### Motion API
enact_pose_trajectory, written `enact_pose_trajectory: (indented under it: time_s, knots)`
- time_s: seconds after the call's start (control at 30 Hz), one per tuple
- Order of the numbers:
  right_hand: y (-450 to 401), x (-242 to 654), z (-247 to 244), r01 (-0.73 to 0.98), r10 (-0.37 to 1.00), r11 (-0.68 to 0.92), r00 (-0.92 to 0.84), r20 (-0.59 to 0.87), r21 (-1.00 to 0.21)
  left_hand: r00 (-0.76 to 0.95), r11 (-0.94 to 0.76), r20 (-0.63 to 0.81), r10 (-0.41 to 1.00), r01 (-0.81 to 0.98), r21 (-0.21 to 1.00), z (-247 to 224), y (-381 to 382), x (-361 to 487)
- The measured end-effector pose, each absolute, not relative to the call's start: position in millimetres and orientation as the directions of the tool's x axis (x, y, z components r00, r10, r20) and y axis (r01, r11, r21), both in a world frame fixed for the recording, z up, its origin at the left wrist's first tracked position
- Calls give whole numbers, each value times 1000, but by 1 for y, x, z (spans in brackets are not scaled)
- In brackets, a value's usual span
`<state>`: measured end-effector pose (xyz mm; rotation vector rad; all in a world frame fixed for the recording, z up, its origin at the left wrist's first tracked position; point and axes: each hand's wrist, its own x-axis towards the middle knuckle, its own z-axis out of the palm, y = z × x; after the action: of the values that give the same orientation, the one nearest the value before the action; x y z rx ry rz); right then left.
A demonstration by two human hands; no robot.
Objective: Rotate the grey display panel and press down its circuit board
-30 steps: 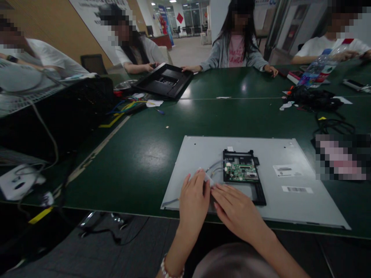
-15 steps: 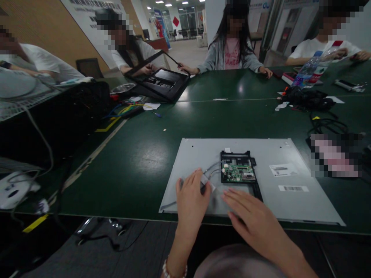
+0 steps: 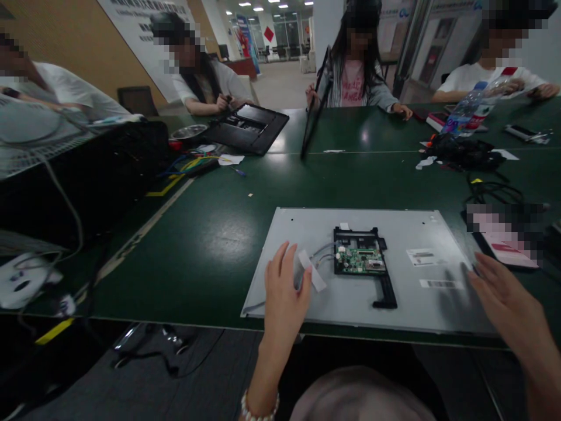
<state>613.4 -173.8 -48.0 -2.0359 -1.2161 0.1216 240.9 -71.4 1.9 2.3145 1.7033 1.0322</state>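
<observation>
A grey metal-backed display panel [image 3: 421, 234] lies flat at the table's near edge. On its middle sits a green circuit board [image 3: 362, 260] in a black plastic bracket [image 3: 385, 295]. Thin cables [image 3: 322, 254] run from the board's left side towards my left hand [image 3: 287, 286]. That hand hovers over the panel's left part, fingers apart, its thumb close by a white tape strip [image 3: 312, 270]; whether they touch is unclear. Over the panel's right edge, my right hand [image 3: 508, 295] is open with nothing in it, its fingers stretched towards the panel.
A phone [image 3: 504, 240] with a pink screen lies right of the panel. Behind it are black cables [image 3: 495, 187] and plastic bottles [image 3: 467, 108]. Across the table, one person sits by a black casing [image 3: 249, 128]; another holds a black frame [image 3: 315, 111] upright. A large black box [image 3: 109, 175] stands left.
My right hand has moved from the panel's middle to its right edge. My left fingers have spread away from the tape strip. A person opposite has lifted the black frame off the casing.
</observation>
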Motion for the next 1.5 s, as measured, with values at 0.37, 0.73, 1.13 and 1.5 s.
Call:
enact_pose_trajectory:
  time_s: [0.37, 0.73, 1.13, 1.5]
  knots:
    - [-168, 601, -10, 337, 698, -419, 714, -61, -843, 98, -222, 361, 927, 921, 321, 1, -81, 218]
    - [-168, 600, -24, 281, 778, -251, 628, -20, -926, 64, -164, 357, 932, 952, 257, -6, -78, 215]
    - [-164, 598, -42, 401, 835, -204, 547, 55, -893, 13, -105, 320, 947, 956, 272, -3, -72, 210]
    - [-160, 588, -45, 454, 874, -180, 481, 70, -873, 44, -237, 587, 808, 937, 256, 1, -86, 225]
